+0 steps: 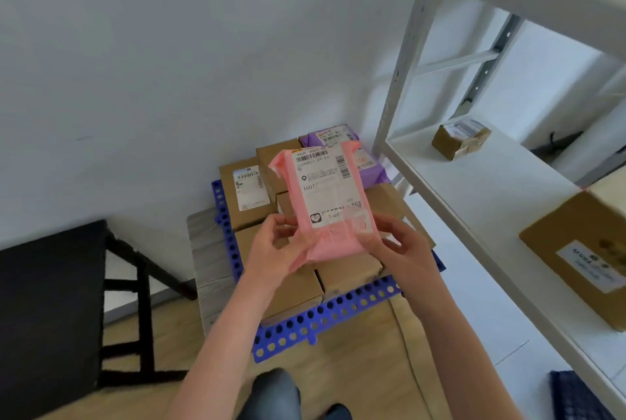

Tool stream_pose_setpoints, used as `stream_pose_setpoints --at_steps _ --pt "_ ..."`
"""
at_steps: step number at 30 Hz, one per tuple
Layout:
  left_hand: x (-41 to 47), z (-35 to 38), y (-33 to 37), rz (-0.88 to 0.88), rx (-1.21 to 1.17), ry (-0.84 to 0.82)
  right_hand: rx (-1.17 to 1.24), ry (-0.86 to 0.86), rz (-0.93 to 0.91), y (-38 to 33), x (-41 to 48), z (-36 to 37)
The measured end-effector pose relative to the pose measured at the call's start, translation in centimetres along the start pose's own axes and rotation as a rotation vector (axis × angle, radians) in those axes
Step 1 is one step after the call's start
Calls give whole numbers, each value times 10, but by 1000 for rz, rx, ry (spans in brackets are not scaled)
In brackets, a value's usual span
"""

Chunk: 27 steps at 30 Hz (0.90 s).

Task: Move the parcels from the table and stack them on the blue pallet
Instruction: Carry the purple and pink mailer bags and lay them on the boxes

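Pink parcel: one pink plastic mailer bag with a white shipping label [325, 203], held in the air over the stacked boxes, label facing up, far end tilted higher than the near end.
Left hand: the left hand [271, 250] grips the bag's near left corner, fingers [283, 220] curled round its edge, forearm stretched forward.
Right hand: the right hand [403, 247] grips the near right corner, fingers curled onto the plastic, forearm stretched forward.
Pallet: one blue perforated plastic pallet [325, 316] on the floor against the white wall.
Cardboard boxes: at least six brown cardboard boxes [349, 270] packed together across the pallet. The one at its far left edge carries a white label.
Purple parcel: one purple plastic mailer bag [376, 170] at the pallet's far right corner.
Shelving: one white metal shelf unit [474, 203] right of the pallet. Two brown boxes on its lower shelf, well apart.
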<state>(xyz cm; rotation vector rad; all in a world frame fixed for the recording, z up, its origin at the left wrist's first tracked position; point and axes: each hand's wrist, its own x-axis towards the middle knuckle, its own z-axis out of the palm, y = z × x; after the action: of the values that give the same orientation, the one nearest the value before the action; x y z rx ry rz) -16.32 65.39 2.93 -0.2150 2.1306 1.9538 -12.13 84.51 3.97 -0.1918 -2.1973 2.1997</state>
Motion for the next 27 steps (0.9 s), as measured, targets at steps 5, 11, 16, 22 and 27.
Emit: stream_pose_setpoints --at_steps 5,11,16,22,27 --pt "16 11 3 -16 -18 66 -40 -31 -12 1 28 -12" --pt "50 10 2 -102 -166 134 -146 -124 0 1 72 -21" --pt "87 0 13 -97 -223 214 -114 -138 -27 -12 114 -20" --pt "124 -24 14 -92 -201 371 -156 -77 -123 -23 172 -23" --pt "129 -28 -4 -204 -132 371 -383 -70 -95 -6 216 -36"
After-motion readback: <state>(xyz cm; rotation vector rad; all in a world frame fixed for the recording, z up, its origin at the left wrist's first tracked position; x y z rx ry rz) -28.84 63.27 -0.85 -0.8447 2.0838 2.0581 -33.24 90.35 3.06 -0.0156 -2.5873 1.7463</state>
